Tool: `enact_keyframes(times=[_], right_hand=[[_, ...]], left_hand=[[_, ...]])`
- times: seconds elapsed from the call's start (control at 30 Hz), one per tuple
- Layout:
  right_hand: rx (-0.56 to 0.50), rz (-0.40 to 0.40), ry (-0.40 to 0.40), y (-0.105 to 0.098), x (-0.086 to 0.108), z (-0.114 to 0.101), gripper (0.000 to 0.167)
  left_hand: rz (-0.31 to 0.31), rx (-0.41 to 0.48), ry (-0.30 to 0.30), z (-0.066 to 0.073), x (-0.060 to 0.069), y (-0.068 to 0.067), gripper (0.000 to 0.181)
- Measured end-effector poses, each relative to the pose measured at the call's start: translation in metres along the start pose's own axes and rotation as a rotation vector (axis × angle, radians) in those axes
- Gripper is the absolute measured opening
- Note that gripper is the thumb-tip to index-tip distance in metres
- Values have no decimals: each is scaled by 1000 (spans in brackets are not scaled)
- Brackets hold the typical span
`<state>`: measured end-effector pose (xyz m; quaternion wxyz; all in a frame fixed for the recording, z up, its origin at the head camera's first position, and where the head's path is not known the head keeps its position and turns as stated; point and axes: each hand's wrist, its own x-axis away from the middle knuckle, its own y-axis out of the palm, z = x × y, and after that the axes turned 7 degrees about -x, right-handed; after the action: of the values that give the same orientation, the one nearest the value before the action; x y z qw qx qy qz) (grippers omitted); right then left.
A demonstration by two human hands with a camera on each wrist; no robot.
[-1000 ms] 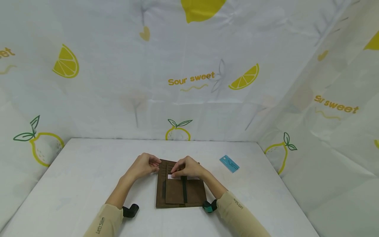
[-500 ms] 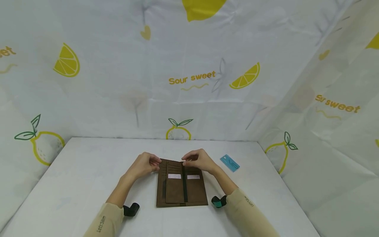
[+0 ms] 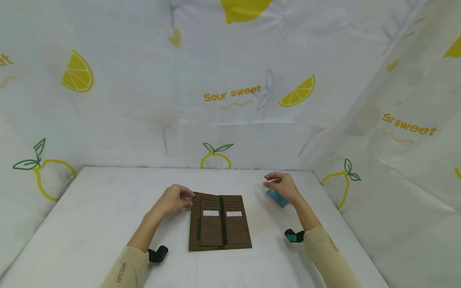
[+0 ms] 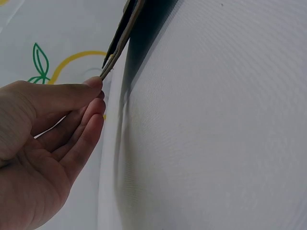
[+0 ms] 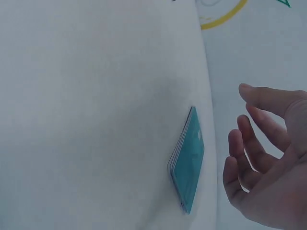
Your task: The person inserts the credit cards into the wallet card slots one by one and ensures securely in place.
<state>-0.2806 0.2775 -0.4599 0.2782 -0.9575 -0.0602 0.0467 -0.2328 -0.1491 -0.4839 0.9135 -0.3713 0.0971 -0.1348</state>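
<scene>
A brown wallet (image 3: pixel 211 230) lies unfolded on the white table, a pale card showing in each of two inner panels. My left hand (image 3: pixel 173 201) pinches its upper left corner; in the left wrist view the thumb and finger of that hand (image 4: pixel 53 124) hold the wallet's edge (image 4: pixel 121 43). To the right, my right hand (image 3: pixel 282 187) hovers over a blue card stack (image 3: pixel 277 198), partly covering it. The right wrist view has the stack (image 5: pixel 189 163) of several thin cards beside the hand (image 5: pixel 268 158), whose fingers are relaxed and apart, holding nothing.
The white table (image 3: pixel 108 208) ends at a white cloth backdrop (image 3: pixel 137 100) with lemon prints behind it. A similar cloth hangs along the right side. Each wrist carries a small black device (image 3: pixel 158 254).
My right hand has moved from the wallet's card slots, past its top edge, rightward to above the blue cards. My left hand stays at the wallet's corner.
</scene>
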Motion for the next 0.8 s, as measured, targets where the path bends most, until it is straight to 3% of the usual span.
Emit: enact_keyframes(times=[0.1, 0.37, 0.8], right_hand=[[21, 35, 67, -12, 2, 12, 41], [138, 2, 206, -17, 3, 30, 55], [172, 23, 223, -20, 5, 34, 51]], left_hand=[[2, 1, -1, 0, 0, -2, 18], [15, -4, -9, -2, 2, -2, 18], [15, -5, 2, -1, 0, 1, 19]])
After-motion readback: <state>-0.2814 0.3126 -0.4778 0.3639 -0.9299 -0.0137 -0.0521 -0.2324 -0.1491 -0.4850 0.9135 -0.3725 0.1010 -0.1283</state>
